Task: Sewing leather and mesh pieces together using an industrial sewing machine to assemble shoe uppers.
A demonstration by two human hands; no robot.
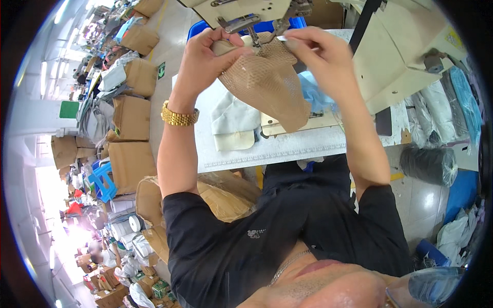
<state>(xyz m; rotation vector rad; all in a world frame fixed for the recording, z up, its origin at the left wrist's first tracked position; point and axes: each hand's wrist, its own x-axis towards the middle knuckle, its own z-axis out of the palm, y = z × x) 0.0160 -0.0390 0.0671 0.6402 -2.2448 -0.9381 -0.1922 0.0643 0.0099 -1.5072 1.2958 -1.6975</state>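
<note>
Head view, seated person at a sewing station. The cream sewing machine [405, 56] overhangs a white counter [272, 149]; a tan mesh piece [267, 84] is held up at the needle and presser foot [254, 33], its lower part hanging over the counter just above a pale cut panel [233, 123]. The left hand [208, 59], with a gold watch [178, 117] at the wrist, is closed with fingers pinching the mesh's upper left edge; the right hand [321, 54] pinches the upper right edge between thumb and fingertips. Risk, as a judgement: both sets of fingertips lie very near the needle, so a stitch started now could catch a finger; the loose open mesh could also snag or feed crooked if tension is uneven. Brown cardboard cartons [132, 154] stand in a row on the floor to the left; a small green square sign [161, 70] marks the floor beside them, and white rolls [128, 226] lie lower left.
</note>
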